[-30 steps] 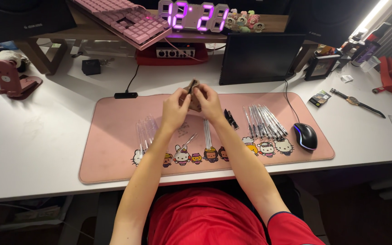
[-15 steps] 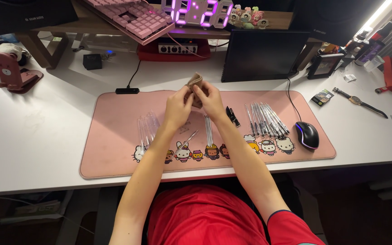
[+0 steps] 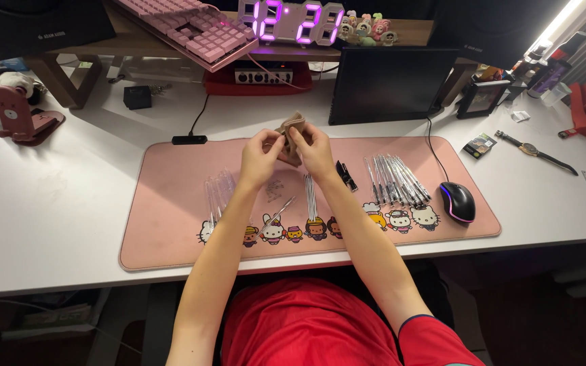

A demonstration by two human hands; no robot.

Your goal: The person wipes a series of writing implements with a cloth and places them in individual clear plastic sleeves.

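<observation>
Both hands raised together above the pink desk mat (image 3: 171, 224); left hand (image 3: 259, 159) and right hand (image 3: 315, 150) pinch a small tan pouch (image 3: 291, 130) between fingertips, lifted clear, seemingly for access. Below the left wrist, clear pen barrels (image 3: 217, 193); right of the right hand, assembled pens (image 3: 396, 179) grouped apart, then a black mouse (image 3: 457, 201).

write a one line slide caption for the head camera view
Both hands, left hand and right hand, hold a small tan cloth above a pink desk mat lined with pens.
</observation>
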